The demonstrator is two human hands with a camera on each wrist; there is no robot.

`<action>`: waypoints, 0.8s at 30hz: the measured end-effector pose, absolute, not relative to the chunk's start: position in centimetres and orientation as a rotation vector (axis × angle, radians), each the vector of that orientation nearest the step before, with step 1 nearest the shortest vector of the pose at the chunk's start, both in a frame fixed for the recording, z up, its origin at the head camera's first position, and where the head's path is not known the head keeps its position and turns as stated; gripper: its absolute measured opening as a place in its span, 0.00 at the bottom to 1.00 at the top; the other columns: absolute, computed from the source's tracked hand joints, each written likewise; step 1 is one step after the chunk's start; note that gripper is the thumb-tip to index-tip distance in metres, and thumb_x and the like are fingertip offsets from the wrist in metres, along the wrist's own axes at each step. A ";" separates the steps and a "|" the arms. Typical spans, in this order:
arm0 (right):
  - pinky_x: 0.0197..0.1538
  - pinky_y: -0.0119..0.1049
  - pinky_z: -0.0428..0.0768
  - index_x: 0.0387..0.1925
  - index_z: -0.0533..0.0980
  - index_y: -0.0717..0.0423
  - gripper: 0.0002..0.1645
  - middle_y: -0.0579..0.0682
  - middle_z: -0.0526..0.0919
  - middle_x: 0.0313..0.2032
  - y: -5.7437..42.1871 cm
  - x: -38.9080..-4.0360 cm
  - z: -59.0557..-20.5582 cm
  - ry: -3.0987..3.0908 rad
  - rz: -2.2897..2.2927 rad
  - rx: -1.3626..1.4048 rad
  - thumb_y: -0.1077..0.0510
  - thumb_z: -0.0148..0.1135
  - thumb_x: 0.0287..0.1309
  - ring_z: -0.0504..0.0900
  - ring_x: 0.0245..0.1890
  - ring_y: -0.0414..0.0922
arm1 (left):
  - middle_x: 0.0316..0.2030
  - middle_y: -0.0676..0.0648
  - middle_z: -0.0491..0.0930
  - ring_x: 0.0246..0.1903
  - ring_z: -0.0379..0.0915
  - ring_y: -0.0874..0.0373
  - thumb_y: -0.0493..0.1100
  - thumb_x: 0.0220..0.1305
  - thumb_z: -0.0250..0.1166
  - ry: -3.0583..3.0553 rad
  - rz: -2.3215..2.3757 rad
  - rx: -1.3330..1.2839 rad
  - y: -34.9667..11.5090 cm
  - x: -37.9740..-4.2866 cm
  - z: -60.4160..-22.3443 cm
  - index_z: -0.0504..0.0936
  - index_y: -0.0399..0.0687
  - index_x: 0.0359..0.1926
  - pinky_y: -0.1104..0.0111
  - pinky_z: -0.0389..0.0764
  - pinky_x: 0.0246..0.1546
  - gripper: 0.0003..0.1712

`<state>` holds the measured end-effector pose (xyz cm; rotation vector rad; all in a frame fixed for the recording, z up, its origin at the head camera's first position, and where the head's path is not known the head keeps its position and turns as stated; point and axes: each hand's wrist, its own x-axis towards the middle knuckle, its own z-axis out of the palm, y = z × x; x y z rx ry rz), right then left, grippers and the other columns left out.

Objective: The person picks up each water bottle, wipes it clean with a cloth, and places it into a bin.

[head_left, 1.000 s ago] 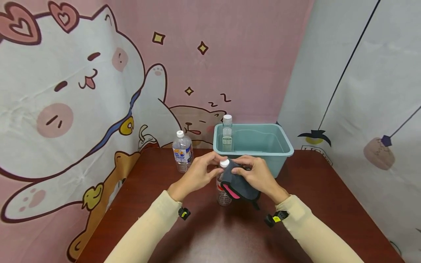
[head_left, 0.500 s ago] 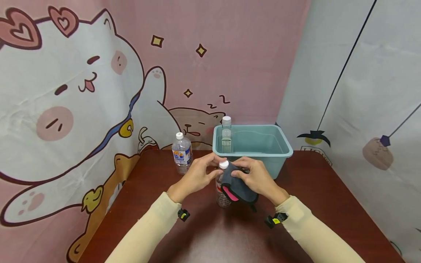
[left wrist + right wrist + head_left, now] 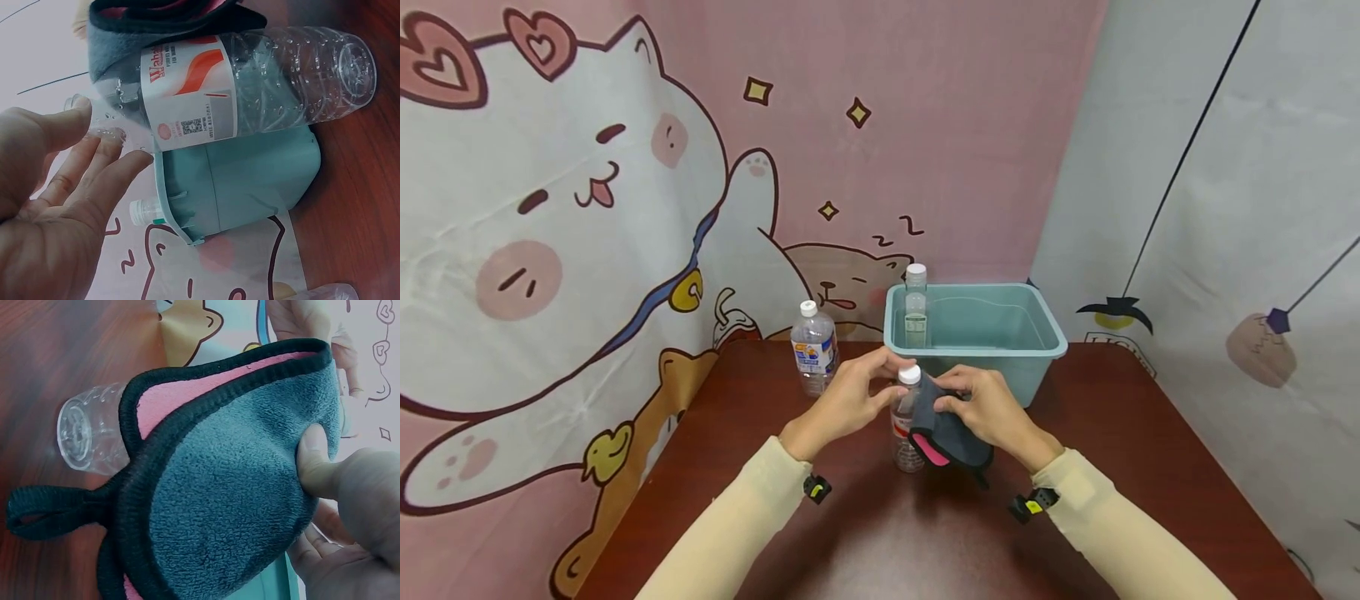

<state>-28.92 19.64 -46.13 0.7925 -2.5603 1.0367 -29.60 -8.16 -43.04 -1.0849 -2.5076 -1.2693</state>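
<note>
The person sits or stands at a brown table (image 3: 880,546) with both arms reaching out to the middle. A clear bottle (image 3: 902,427) with a red and white label stands upright there, in front of the tub. The left hand (image 3: 848,398) pinches it up high, by the white cap (image 3: 910,374), with the thumb on the near side and the fingers behind. I think it holds the top so the bottle won't tip or slide. Holding it there also leaves the sides free.

The right hand (image 3: 991,407) pinches a gray cloth (image 3: 958,437) with black edges, thumb in front and fingers behind. The cloth is folded over, so its pink inside peeks out, and a little black loop (image 3: 53,512) hangs from it. It lies against the right side of the bottle. Maybe it is folded to make it thick and easy to hold.

Behind the bottle sits a blue-green tub (image 3: 977,352). One slim bottle (image 3: 915,304) stands in its left end, and its top pokes up over the rim. It may lean on the corner, but I can't be sure. The rest of the inside that I can see is bare. A fatter bottle (image 3: 814,354) stands to the left, on the table and apart from the tub. The middle bottle looks empty, with small shiny spots that could be water drops.
</note>
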 end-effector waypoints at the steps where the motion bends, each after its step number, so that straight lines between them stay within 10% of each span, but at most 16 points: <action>1: 0.50 0.40 0.94 0.63 0.93 0.56 0.24 0.48 0.97 0.52 19.7 -28.9 -46.3 -2.560 1.038 0.799 0.60 0.86 0.67 0.97 0.51 0.47 | 0.70 0.44 0.90 0.65 0.93 0.48 0.36 0.77 0.78 -2.510 -1.269 -1.083 -8.2 -29.6 -43.0 0.84 0.47 0.68 0.58 0.92 0.68 0.24; 24: 0.48 0.38 0.94 0.54 0.94 0.62 0.16 0.54 0.98 0.50 20.1 -29.5 -51.8 -2.725 0.835 0.962 0.63 0.85 0.67 0.97 0.50 0.49 | 0.70 0.45 0.90 0.66 0.92 0.49 0.37 0.79 0.77 -2.529 -1.261 -1.061 -8.0 -29.5 -43.1 0.83 0.48 0.68 0.57 0.91 0.70 0.22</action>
